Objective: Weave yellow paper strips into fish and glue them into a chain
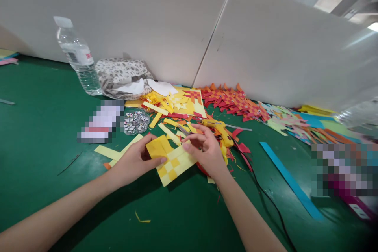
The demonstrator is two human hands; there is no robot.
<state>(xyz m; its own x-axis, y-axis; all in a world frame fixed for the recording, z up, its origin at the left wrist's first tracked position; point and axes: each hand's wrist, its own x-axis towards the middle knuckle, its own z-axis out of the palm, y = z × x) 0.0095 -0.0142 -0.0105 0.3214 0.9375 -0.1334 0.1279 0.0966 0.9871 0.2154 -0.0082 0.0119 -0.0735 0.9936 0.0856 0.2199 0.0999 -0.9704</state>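
Nearest to us, our left hand (134,161) pinches the near-left edge of the woven paper mat (171,160) between thumb and fingers, while our right hand (205,151) grips its far-right edge, fingertips curled over the loose strip ends; both hands are closed on the mat, which sits just above the green surface (44,134), between the two hands. We judge the weave could slip from here; the strips look held by friction alone, so a pull from either hand that is too sharp may slide a strip out of its row or open a gap; a hard pinch may crease the thin paper; the free ends under our right fingers could tear if tugged sideways. The black cable (265,197) runs close by our right forearm and might snag it. The mat itself is a checkerboard of deep yellow and pale yellow strips, tilted, its near corner pointing toward us, with a solid yellow patch at its left; it looks light, flat and limp. Just beyond lie loose pale strips (108,152), a yellow glue gun (220,130) and a dish of googly eyes (136,121); farther off sit red and orange woven pieces (236,102), a blue strip (291,183), a patterned pouch (121,75) and a water bottle (78,57) against the white boards (165,19).
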